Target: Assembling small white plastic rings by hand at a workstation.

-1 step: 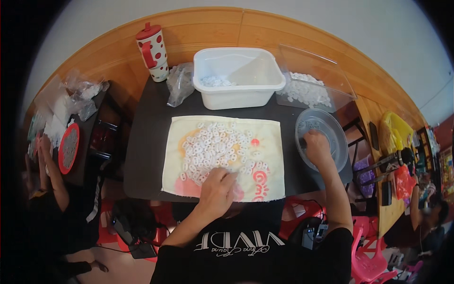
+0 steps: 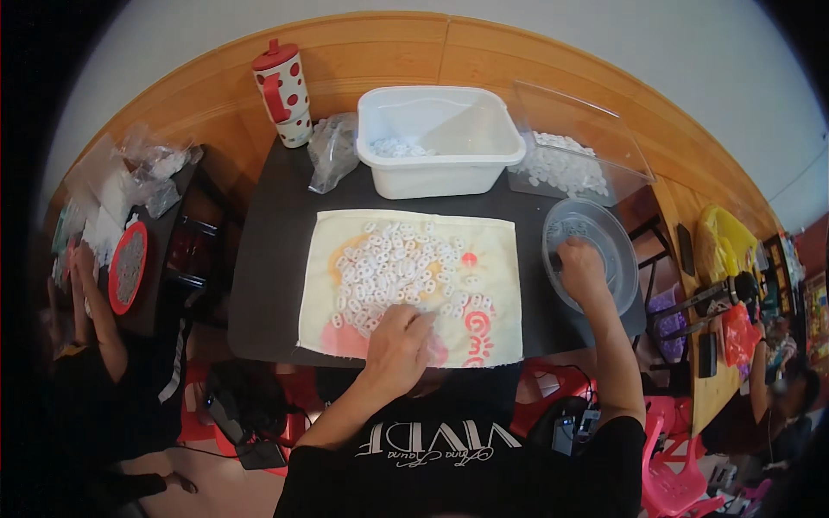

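Almost nothing has moved since the earlier picture: both hands are in the same spots, and the white pieces lie as they did.

In the head view, the person's left hand (image 2: 399, 338) rests on the near edge of the cream cloth (image 2: 492, 293), fingers curled close together over the small white plastic pieces (image 2: 393, 268) spread there. Whether it pinches one cannot be told. The right hand (image 2: 583, 269) dips into the clear round bowl (image 2: 617, 250) just right of the cloth, fingers bent down inside; what it holds is hidden.

Behind the cloth stands a white plastic tub (image 2: 432, 168) with a few more pieces, a clear tray (image 2: 604, 138) of pieces to its right, and a red-and-white spotted cup (image 2: 285, 91) to its left.

The step looks like sorting pieces between cloth and bowl. The next move likely needs a soft pinch on one small piece, without pushing the others around.
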The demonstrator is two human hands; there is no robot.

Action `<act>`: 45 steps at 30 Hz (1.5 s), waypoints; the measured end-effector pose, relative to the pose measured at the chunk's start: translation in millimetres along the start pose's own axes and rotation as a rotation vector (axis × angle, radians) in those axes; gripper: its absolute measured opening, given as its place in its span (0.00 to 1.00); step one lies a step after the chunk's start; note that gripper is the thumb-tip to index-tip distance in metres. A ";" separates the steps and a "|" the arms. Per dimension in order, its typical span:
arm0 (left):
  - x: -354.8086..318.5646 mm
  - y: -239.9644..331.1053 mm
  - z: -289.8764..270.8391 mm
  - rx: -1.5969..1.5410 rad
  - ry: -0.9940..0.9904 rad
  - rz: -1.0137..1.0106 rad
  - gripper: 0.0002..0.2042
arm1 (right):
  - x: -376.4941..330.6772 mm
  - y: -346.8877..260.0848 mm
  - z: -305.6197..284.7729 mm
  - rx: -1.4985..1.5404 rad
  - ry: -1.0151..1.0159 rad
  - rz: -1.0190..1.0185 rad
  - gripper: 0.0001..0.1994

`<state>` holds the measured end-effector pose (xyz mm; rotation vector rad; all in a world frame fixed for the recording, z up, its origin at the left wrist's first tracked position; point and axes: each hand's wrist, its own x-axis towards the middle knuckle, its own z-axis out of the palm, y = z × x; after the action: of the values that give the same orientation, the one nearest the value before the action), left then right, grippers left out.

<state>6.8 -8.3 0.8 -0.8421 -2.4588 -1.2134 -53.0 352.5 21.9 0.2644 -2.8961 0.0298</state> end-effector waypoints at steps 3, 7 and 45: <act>1.1 3.2 -2.0 0.067 0.014 -0.001 0.16 | 0.5 -2.2 3.8 -0.060 0.019 -0.041 0.03; 8.6 5.6 3.4 0.134 0.043 0.001 0.18 | 2.7 -4.8 3.0 -0.105 0.032 -0.088 0.02; 26.5 8.5 26.2 0.273 -0.126 0.021 0.24 | -33.6 -124.8 7.1 0.984 0.137 -0.124 0.04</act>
<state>-8.8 26.5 2.7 -0.8862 -2.6277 -0.8134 0.1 235.3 7.1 0.5599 -2.4764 1.3823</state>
